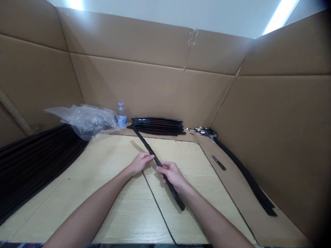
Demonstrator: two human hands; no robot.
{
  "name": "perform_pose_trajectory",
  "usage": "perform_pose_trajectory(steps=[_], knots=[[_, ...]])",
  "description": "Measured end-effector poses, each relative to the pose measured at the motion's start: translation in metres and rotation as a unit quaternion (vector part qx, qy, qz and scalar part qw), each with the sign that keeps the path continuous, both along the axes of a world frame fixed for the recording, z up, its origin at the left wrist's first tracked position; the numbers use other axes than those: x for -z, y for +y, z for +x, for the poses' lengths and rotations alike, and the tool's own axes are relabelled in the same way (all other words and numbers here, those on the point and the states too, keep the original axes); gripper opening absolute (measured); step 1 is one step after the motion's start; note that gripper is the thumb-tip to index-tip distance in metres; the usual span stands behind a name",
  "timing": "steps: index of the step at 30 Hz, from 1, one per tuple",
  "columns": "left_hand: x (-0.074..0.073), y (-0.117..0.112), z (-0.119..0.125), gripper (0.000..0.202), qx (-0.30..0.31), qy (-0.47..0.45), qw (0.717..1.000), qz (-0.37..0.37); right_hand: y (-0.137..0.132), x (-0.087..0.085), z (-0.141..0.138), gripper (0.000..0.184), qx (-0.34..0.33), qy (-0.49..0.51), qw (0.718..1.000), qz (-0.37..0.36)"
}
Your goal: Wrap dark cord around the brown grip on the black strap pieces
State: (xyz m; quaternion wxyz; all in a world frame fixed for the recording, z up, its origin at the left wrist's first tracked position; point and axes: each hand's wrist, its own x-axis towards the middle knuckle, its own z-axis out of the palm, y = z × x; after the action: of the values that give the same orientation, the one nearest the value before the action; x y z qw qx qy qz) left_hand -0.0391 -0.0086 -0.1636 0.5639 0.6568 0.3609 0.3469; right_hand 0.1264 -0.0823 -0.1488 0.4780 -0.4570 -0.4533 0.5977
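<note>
A long black strip (176, 195) slants across the wooden board, its near end toward me and its far end by a stack of similar strips. My right hand (172, 174) is closed around the strip a little below its middle, thumb on top. Farther up, my left hand (141, 162) pinches the strip's left edge with thumb and fingertips. Small ridges run along the strip just above the left fingertips. The far end seems to rest at the board's back edge.
Black strips (157, 126) lie stacked at the back, beside a water bottle (121, 119) and clear plastic bag (90, 120). A large pile of strips (33, 162) fills the left. At right are a small knife (218, 163) and longer strips (245, 175). Cardboard walls (155, 79) surround the table.
</note>
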Motion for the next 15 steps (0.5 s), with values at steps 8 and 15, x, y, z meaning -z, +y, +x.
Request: perform_pose_trajectory(steps=[8,15], knots=[[0.0013,0.0013,-0.0004,0.038,0.011,-0.021,1.000,-0.010,0.0016,0.0019,-0.0009,0.045,0.021,0.009,1.000,0.016],[0.0020,0.0020,-0.0011,0.037,0.011,-0.039,0.999,-0.035,0.0085,0.0050,0.0026,0.037,0.016,0.014,0.999,0.048]])
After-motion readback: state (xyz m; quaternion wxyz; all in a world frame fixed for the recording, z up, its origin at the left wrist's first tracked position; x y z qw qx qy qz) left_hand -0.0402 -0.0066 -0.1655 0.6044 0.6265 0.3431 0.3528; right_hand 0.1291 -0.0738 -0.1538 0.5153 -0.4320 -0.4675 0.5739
